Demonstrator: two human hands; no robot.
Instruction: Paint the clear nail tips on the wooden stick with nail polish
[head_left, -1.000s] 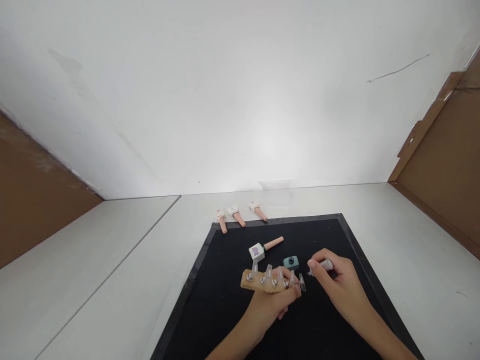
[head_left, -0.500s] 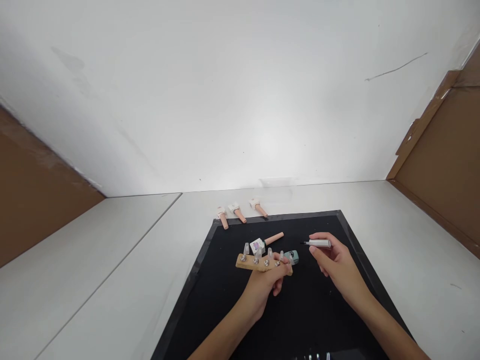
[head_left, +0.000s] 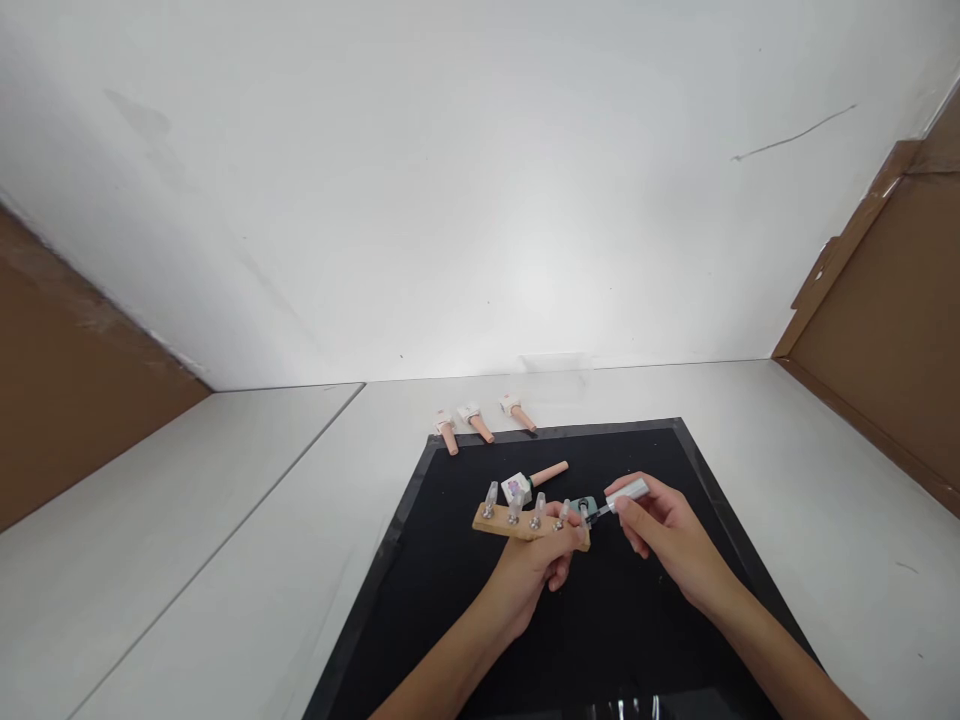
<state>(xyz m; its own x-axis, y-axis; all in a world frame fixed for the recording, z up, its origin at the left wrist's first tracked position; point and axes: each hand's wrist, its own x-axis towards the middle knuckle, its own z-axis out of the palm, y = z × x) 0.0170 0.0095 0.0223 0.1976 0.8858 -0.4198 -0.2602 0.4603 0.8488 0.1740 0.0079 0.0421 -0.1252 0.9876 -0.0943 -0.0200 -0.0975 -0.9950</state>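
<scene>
A flat wooden strip [head_left: 502, 523], set with round metal knobs [head_left: 535, 523] and clear, tapered tips [head_left: 540, 502], is gripped near its right end by the left hand [head_left: 536, 560] over the black mat [head_left: 442, 580], inside its far edge. A slim, pale-handled brush [head_left: 628, 495] is pinched by the right hand [head_left: 667, 530], its dark end held at the rightmost tip.

Left hand [head_left: 534, 568] holds wooden strip [head_left: 523, 529]; right hand [head_left: 671, 535], brush [head_left: 627, 495], perhaps touching clear tip [head_left: 584, 513].
</scene>
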